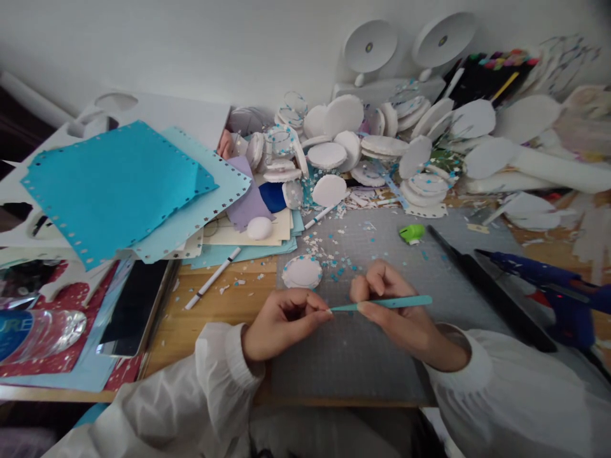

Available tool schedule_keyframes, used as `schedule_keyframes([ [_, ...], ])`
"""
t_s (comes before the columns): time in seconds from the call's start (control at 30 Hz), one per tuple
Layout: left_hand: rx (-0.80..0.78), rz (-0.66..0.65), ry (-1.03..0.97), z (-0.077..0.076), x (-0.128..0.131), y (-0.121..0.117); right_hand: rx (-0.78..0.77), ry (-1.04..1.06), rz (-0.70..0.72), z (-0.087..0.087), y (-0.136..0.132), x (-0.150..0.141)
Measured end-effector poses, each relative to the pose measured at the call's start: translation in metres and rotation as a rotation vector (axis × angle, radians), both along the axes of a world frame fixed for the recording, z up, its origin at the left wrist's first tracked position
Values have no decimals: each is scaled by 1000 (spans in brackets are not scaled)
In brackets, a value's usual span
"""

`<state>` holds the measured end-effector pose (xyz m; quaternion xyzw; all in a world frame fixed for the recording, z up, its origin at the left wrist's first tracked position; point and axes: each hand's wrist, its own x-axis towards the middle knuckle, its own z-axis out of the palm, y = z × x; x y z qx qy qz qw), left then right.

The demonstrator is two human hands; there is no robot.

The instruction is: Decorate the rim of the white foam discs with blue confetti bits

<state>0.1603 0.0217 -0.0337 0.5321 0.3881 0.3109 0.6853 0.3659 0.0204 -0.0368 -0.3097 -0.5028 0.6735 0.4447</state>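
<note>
My right hand (396, 315) grips teal tweezers (387, 303), which lie across its fingers with the tip pointing left. My left hand (282, 321) is pinched closed right at the tweezers' tip; what it pinches is too small to make out. Both hands hover over a grey cutting mat (363, 346). Just beyond them on the mat lies a white round disc (301, 272) amid small white and blue scraps.
A heap of white discs (372, 146) fills the back of the table. Blue perforated sheets (119, 184) are stacked at the left over a phone (133, 305). A blue glue gun (548, 280) and a black ruler (487, 286) lie at the right. A white pen (212, 278) and a green tool (412, 233) are nearby.
</note>
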Motion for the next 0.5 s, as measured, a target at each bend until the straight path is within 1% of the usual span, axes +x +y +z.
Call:
schedule_keyframes([
  [0.23, -9, -10, -7, 0, 0, 0, -5, 6, 21, 2, -1, -1],
  [0.5, 12, -4, 0, -1, 0, 0, -22, 52, 11, -2, -1, 0],
])
